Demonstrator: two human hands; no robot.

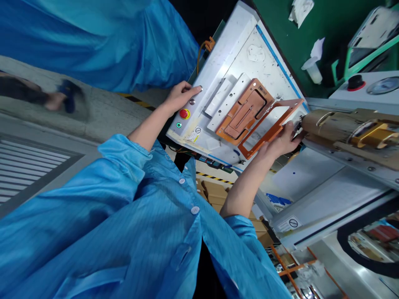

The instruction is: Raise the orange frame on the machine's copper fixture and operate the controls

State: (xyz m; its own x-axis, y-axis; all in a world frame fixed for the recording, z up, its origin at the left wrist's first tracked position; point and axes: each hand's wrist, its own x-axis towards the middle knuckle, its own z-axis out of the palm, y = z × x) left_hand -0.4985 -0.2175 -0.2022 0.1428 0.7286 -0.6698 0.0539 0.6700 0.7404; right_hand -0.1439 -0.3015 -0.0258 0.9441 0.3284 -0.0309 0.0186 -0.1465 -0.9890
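Observation:
My left hand [181, 96] rests on the machine's white control panel [199, 133], its fingertips on a round metal push button [200, 88]. A second metal button [192, 101] sits just beside it, near a red emergency stop button [184, 113] and a green indicator light [178, 125]. My right hand [278, 141] grips the edge of an open orange rectangular frame [267, 129]. That frame's far end lies close to an orange fixture plate [245, 111], which sits on a white machine bed [260, 54] beside a pale metal plate [222, 99].
A brass-coloured machine assembly [352, 133] juts in right next to my right hand. A green bench [280, 20] holds a white bottle [312, 71] and paper. A co-worker's blue sleeve [93, 37] fills the upper left, and someone's sandaled foot [64, 97] shows on the floor.

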